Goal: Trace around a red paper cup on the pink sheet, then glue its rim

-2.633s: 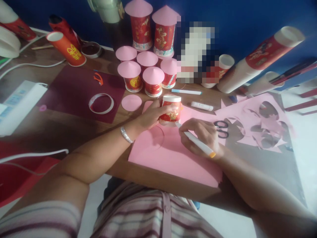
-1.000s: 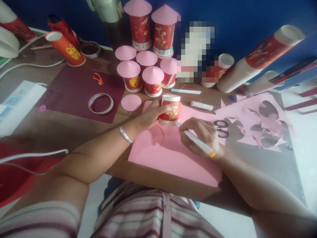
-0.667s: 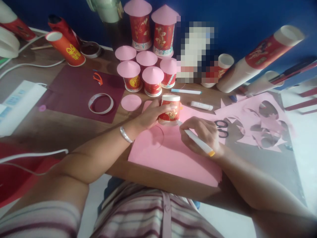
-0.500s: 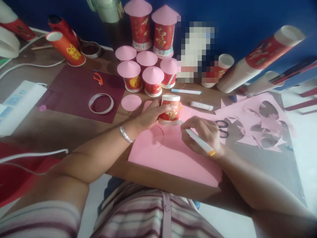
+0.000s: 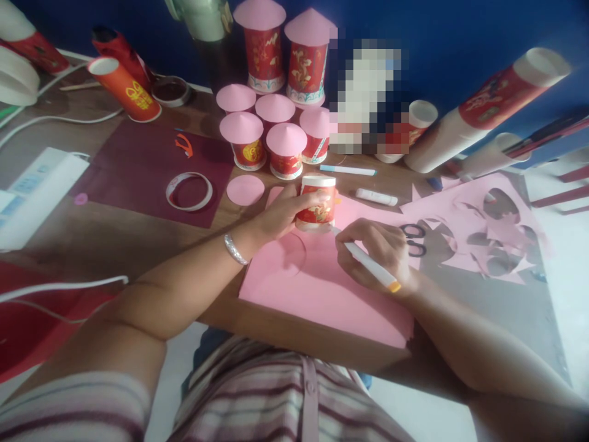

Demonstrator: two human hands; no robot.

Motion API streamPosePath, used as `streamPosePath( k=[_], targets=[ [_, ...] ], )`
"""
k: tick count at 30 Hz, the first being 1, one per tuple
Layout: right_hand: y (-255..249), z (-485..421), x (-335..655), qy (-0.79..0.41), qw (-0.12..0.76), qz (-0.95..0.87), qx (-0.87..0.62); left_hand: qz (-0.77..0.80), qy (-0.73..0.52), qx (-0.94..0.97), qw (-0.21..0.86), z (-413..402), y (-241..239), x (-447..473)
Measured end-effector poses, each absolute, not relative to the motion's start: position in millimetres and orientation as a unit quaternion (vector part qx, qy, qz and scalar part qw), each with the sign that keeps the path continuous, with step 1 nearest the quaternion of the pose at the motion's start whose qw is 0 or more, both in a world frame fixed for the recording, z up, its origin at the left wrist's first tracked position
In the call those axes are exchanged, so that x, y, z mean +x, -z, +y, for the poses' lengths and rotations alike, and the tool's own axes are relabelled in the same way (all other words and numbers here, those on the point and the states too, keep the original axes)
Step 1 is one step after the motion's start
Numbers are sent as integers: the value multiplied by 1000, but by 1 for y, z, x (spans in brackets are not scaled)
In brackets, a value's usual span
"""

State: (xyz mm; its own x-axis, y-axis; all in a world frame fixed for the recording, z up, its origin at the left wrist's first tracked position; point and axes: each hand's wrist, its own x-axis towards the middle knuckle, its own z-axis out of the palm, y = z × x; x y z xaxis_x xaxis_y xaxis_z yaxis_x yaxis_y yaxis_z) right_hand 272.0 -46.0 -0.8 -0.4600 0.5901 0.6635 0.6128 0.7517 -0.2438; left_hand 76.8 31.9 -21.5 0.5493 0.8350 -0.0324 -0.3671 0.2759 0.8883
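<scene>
Orange-ended marker has been nudged slightly rightward, pinched narrowly by right hand. Red cup is clasped round by left hand.

Cup left of scissors

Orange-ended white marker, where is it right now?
In the head view, the white marker is right of centre, in the right hand over the pink paper, its tip by the base of the red cylinder.
</scene>
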Motion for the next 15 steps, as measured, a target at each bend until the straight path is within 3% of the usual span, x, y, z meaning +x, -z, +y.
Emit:
streamPosePath(
  k=[15],
  targets=[
    [1,-47,269,-14,392,-853,-343,268,-407,449,749,29,15,80]
  ],
)
